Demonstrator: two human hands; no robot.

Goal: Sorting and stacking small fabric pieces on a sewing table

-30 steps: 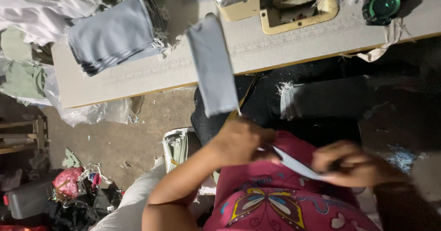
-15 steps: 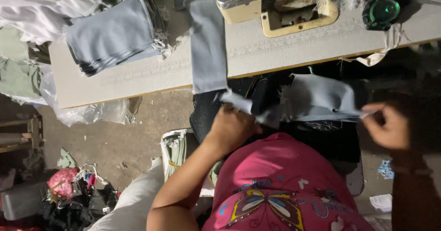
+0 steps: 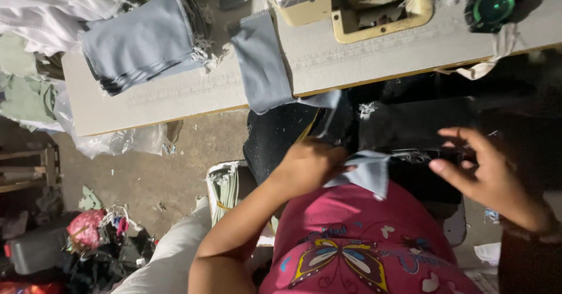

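My left hand (image 3: pixel 310 164) grips a small piece of grey-blue fabric (image 3: pixel 367 174) in front of my pink shirt, below the table edge. My right hand (image 3: pixel 489 174) hovers to the right of that piece with its fingers spread and nothing in them. A long grey fabric strip (image 3: pixel 261 66) hangs from the sewing table (image 3: pixel 193 92) down toward my lap. Dark cloth (image 3: pixel 410 124) lies under the table between my hands.
A stack of folded grey-blue fabric pieces (image 3: pixel 137 42) sits on the table's left part. The cream sewing machine base (image 3: pixel 374 10) stands at the top, a green round object (image 3: pixel 490 7) to its right. Bags and clutter (image 3: pixel 88 241) lie on the floor at left.
My right hand let go of the fabric and moved left toward my lap. The spread cloth has been gathered into a small piece at my left hand.
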